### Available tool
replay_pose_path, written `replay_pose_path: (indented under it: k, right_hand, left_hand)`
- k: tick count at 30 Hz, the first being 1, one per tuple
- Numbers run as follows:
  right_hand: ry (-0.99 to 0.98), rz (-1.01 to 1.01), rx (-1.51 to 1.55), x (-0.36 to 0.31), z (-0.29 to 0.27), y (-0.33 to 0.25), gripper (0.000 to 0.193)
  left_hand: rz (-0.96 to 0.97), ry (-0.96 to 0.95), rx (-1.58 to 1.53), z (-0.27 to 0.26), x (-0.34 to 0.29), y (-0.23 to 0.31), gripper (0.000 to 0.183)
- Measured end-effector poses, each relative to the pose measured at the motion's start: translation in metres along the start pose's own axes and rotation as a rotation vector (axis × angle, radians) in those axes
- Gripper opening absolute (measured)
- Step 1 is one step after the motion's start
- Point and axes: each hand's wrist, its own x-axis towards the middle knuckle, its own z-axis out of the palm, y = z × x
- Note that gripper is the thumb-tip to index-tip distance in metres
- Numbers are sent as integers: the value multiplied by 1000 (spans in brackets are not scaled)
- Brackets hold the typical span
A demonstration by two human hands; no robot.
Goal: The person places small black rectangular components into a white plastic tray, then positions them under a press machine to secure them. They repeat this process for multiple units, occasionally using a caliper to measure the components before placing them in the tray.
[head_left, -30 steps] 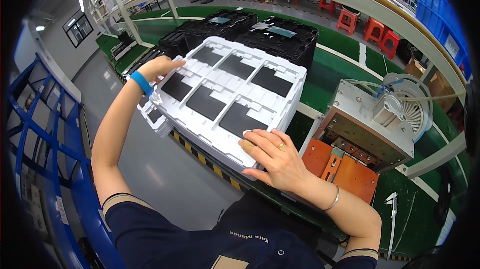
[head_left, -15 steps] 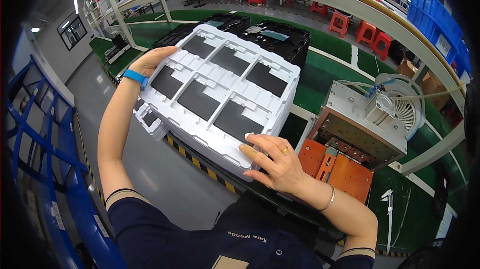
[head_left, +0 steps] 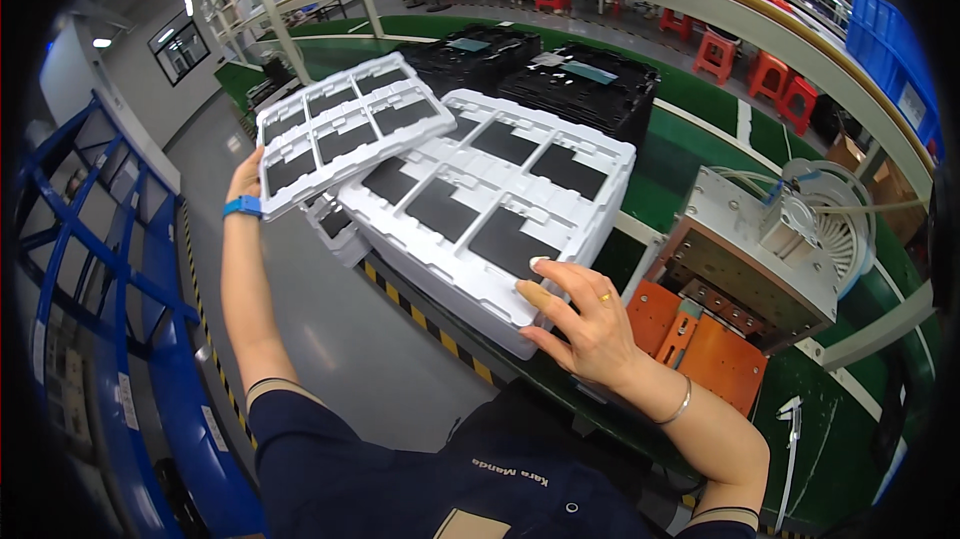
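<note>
Left hand (head_left: pixel 247 177) closed on the left edge of a white compartmented tray (head_left: pixel 362 167), fingers partly hidden; the tray is tilted, and its right end overlaps the far-left part of the tray stack (head_left: pixel 432 261), contact uncertain. Right hand (head_left: pixel 590 329) loosely spread, holding nothing, fingertips at the stack's near-right corner, probably to steady it. Recessed compartments presumably keep the flat dark pieces (head_left: pixel 515 239) from sliding. The stack stands along the near edge of the green table (head_left: pixel 690 129), perhaps for easy reach. Black crates (head_left: pixel 590 84) sit behind it; to its right, a metal fixture (head_left: pixel 745 239) with orange plates (head_left: pixel 715 369); a caliper (head_left: pixel 790 439) lies toward the table's near-right corner.
</note>
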Motion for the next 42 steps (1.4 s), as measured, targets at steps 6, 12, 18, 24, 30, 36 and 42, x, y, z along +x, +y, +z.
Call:
replay_pose_path:
  k: [6,12,18,24,30,36,42]
  right_hand:
    - [-43,46,-50,-4,-1,6,44]
    - [-70,43,-7,3,0,-2,46]
    - [-115,75,-58,-1,-3,5,46]
    - [-122,74,-47,1,0,2,46]
    - [-61,78,-67,3,-7,4,52]
    - [91,284,-238,41,-33,35,40]
    - [-340,625,-466,86,-25,98,48]
  left_hand:
    - [99,357,-76,-21,22,-83,46]
    - [351,599,94,-105,40,-124,37]
    - [137,729,1454,-43,9,-139,74]
    - [167,542,1040,-15,-10,-196,65]
    - [238,532,976,-2,-23,-208,58]
    - [1139,558,1294,75,-20,-121,43]
    - [1123,-511,1400,285,-35,-92,17]
